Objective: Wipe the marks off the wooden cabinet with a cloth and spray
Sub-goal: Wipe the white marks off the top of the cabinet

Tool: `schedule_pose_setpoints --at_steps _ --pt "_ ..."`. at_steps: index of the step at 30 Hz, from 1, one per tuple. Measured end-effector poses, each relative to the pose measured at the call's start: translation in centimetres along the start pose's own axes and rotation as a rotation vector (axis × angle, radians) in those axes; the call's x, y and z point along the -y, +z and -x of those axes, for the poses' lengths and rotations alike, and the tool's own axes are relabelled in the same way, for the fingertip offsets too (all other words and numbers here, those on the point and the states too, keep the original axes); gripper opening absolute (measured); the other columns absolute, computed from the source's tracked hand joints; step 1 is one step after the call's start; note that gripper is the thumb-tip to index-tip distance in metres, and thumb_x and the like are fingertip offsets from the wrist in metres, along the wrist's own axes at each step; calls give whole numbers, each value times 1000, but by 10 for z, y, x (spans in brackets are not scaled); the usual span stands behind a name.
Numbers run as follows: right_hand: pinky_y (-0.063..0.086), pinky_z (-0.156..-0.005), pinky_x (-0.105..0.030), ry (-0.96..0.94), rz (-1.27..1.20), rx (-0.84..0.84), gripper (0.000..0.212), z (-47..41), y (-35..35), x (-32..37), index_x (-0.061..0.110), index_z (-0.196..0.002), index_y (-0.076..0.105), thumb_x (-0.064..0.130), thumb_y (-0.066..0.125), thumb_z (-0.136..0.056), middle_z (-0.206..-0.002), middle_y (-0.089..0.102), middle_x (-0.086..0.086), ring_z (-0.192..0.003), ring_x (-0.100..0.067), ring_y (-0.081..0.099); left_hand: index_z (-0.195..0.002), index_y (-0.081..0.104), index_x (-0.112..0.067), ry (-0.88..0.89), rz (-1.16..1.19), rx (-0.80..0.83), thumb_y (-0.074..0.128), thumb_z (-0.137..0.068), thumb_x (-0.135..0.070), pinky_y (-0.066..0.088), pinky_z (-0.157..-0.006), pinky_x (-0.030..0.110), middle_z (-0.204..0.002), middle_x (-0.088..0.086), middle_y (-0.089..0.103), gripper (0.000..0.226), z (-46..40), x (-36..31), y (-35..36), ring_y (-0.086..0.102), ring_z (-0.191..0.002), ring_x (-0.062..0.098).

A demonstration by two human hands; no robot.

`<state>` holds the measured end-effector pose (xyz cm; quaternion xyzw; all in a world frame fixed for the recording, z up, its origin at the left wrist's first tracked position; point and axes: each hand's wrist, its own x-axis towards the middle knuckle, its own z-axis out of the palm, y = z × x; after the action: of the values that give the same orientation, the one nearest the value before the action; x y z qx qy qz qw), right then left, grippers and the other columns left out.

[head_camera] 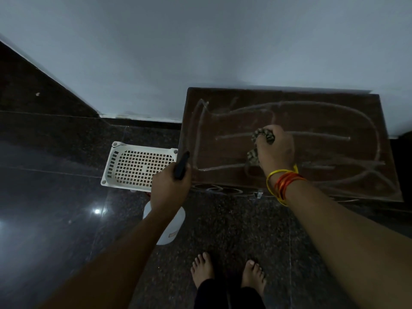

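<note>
The dark wooden cabinet top [334, 121] stands against the wall, covered in pale chalk-like marks [321, 137]. My right hand [276, 148] grips a bunched patterned cloth [263, 134] and holds it down on the cabinet's middle, over one of the lines. My left hand [170, 186] holds a white spray bottle [170, 230] by its black trigger head [181, 163], just off the cabinet's left front corner; the bottle body hangs below my wrist, partly hidden by it.
A white perforated plastic basket [139, 166] sits on the dark granite floor [234, 230] left of the cabinet. My bare feet [227, 270] stand in front. A grey wall rises behind, with a dark ledge or step at the far left.
</note>
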<state>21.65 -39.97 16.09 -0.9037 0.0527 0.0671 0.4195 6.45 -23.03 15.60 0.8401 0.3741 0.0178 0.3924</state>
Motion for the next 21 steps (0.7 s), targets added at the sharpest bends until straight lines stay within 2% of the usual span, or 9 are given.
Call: schedule_pose_setpoints --at_steps 4,7,10,12,14,16,18,21 --pt "26 -67 -9 17 9 9 22 3 -2 -5 14 -111 63 19 57 -90 -114 57 -18 -98 -29 55 -82 64 -12 -23 -58 41 58 -95 -35 58 -64 46 -69 7 67 27 12 16 -13 66 -62 24" --pt "25 -67 -10 14 18 21 23 4 -4 -5 13 -112 63 20 56 -91 -114 58 -17 -97 -27 54 -84 62 -20 -26 -117 74 60 -95 -29 56 -62 39 -69 1 65 14 24 25 -19 64 -62 19" --pt "27 -67 -11 2 30 28 24 3 -7 -5 13 -112 63 21 56 -91 -115 57 -17 -90 -25 53 -92 66 -14 -1 -200 140 61 -94 -28 50 -54 27 -65 -4 62 14 35 34 -17 62 -58 13" --pt "29 -70 -14 11 33 31 24 3 -11 -6 14 -113 62 21 55 -91 -116 55 -18 -87 -23 50 -97 67 -16 43 -235 200 62 -93 -28 48 -55 23 -66 -11 60 13 43 35 -14 62 -60 7" --pt "30 -71 -16 9 34 27 24 2 -17 -7 14 -113 62 21 55 -91 -116 55 -18 -88 -24 51 -98 67 -19 82 -241 268 61 -92 -34 54 -59 31 -70 -11 62 17 49 31 -8 63 -62 8" --pt "27 -67 -12 -2 34 20 22 1 -24 -10 13 -111 62 19 55 -91 -115 55 -18 -84 -20 46 -96 67 -24 128 -207 304 54 -87 -46 57 -64 39 -74 -9 66 27 53 25 0 65 -64 10" --pt "25 -65 -9 -5 34 8 22 0 -33 -14 12 -112 62 18 55 -91 -116 54 -18 -83 -18 43 -88 66 -27 193 -182 313 48 -82 -55 56 -62 40 -73 -8 66 33 56 21 11 64 -62 11" --pt "26 -64 -9 -7 42 -25 23 -3 -45 -22 11 -111 63 19 56 -91 -114 56 -19 -89 -25 52 -79 63 -29 288 -152 288 48 -83 -56 52 -55 35 -65 -9 63 31 57 9 30 58 -54 9"
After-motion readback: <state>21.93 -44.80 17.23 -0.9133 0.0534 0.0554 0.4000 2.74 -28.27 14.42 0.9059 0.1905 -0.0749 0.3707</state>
